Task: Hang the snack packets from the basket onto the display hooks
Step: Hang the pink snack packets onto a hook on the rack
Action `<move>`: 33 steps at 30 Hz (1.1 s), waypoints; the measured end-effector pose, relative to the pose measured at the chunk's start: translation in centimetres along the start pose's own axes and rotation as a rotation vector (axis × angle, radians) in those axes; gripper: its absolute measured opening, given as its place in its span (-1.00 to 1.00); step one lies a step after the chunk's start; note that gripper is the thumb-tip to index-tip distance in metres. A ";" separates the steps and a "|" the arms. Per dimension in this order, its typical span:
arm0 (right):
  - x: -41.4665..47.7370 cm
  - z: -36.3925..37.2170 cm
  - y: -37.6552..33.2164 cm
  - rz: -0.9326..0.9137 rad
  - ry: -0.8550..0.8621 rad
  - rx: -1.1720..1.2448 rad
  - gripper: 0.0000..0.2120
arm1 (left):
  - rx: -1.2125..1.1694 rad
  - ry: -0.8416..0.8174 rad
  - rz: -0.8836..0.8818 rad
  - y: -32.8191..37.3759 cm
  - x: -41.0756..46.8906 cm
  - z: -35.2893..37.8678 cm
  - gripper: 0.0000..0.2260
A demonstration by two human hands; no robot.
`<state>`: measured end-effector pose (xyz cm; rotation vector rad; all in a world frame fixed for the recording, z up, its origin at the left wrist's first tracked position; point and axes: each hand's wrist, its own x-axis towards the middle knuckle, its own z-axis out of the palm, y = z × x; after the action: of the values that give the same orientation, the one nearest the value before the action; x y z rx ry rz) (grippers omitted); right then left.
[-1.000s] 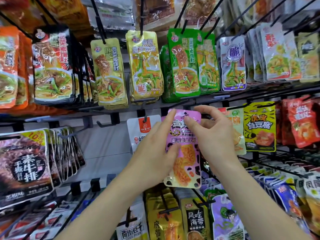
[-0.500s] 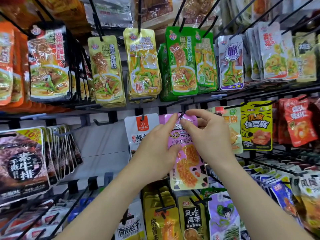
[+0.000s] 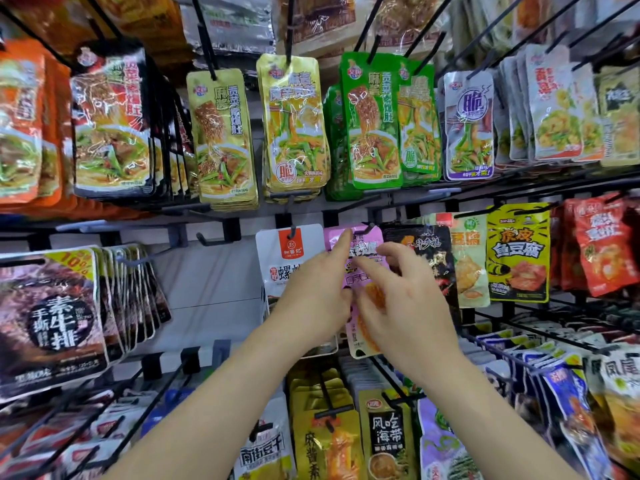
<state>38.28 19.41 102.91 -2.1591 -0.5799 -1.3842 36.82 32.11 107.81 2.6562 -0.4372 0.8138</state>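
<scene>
A pink snack packet (image 3: pixel 367 248) hangs by its top hole on a black display hook (image 3: pixel 366 229) in the middle row, between a white packet (image 3: pixel 290 252) and a black packet (image 3: pixel 427 251). My left hand (image 3: pixel 317 299) reaches up with its index finger straight, the tip touching the pink packet's top left corner. My right hand (image 3: pixel 401 303) hovers in front of the packet's lower half with relaxed, spread fingers and holds nothing. The basket is out of view.
Rows of hooks full of packets surround the spot: yellow and green packs (image 3: pixel 372 123) above, a yellow tofu pack (image 3: pixel 517 252) to the right, dark beef packs (image 3: pixel 52 320) to the left, more packs (image 3: pixel 384 441) below. An empty hook (image 3: pixel 211 241) juts out left of the white packet.
The pink packet has gone onto the hook. My right hand has let go of its top and dropped back, uncovering the black packet behind it. My left index finger now points up at the corner.
</scene>
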 end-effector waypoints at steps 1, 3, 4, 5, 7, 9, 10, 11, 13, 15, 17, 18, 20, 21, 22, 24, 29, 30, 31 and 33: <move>-0.1 0.2 0.1 -0.031 -0.018 -0.020 -0.68 | 0.032 0.006 -0.017 0.0 0.0 0.1 -0.33; -0.2 0.5 0.3 -0.075 -0.068 -0.046 -0.65 | 0.154 0.056 -0.037 -0.1 -0.3 0.0 -0.42; -0.2 0.6 0.3 -0.092 -0.098 -0.050 -0.63 | 0.232 0.098 -0.029 -0.2 -0.6 -0.1 -0.49; -0.2 0.7 0.3 -0.105 -0.124 -0.044 -0.60 | 0.305 0.140 -0.002 -0.3 -1.1 -0.1 -0.55; 0.0 0.8 0.3 -0.110 -0.159 -0.045 -0.60 | 0.393 0.212 0.110 -0.4 -1.6 0.0 -0.60; 0.2 1.1 0.4 -0.112 -0.190 -0.069 -0.57 | 0.428 0.241 0.209 -0.6 -1.6 0.2 -0.58; 0.3 1.3 0.4 -0.109 -0.212 -0.076 -0.56 | 0.439 0.234 0.235 -0.9 -1.3 0.5 -0.55; 0.4 1.4 0.5 -0.112 -0.228 -0.084 -0.52 | 0.439 0.218 0.244 -1.3 -1.1 0.7 -0.51; 0.5 1.4 0.6 -0.112 -0.238 -0.083 -0.38 | 0.394 0.172 0.225 -2.1 -0.9 1.4 -0.43; 0.5 1.3 0.8 -0.090 -0.252 -0.084 -0.42 | 0.338 0.116 0.197 -2.9 -1.0 2.3 -0.37; 0.5 1.2 1.1 -0.089 -0.263 -0.091 -0.54 | 0.317 0.058 0.172 -3.4 -1.3 2.9 -0.33; 0.4 1.3 1.2 -0.104 -0.259 -0.104 -0.55 | 0.309 0.041 0.163 -3.5 -1.4 3.1 -0.33; 0.4 1.4 1.5 -0.128 -0.257 -0.174 -0.53 | 0.292 0.042 0.161 -3.5 -1.3 3.1 -0.35; 0.4 1.5 1.6 -0.145 -0.240 -0.224 -0.54 | 0.287 0.056 0.167 -3.4 -1.4 3.0 -0.38; 0.5 1.4 1.5 -0.158 -0.222 -0.272 -0.57 | 0.283 0.082 0.178 -3.3 -1.4 2.9 -0.42; 0.8 1.3 1.4 -0.180 -0.215 -0.358 -0.54 | 0.284 0.137 0.209 -3.2 -1.9 2.4 -0.53; 1.2 1.8 1.4 -0.175 -0.242 -0.495 -0.56 | 0.498 0.251 0.268 -4.3 -3.6 1.1 -0.50; 1.3 2.0 1.4 -0.164 -0.245 -0.503 -0.57 | 0.538 0.244 0.235 -4.9 -3.7 1.0 -0.47; 1.3 2.2 1.3 -0.148 -0.253 -0.510 -0.55 | 0.560 0.229 0.190 -5.3 -3.7 0.9 -0.42; 1.5 2.7 1.1 -0.117 -0.277 -0.519 -0.51 | 0.584 0.205 0.102 -6.0 -3.6 0.7 -0.34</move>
<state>41.41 20.37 103.11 -2.8027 -0.4901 -1.4228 36.58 37.93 103.86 3.0352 -0.3181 1.4140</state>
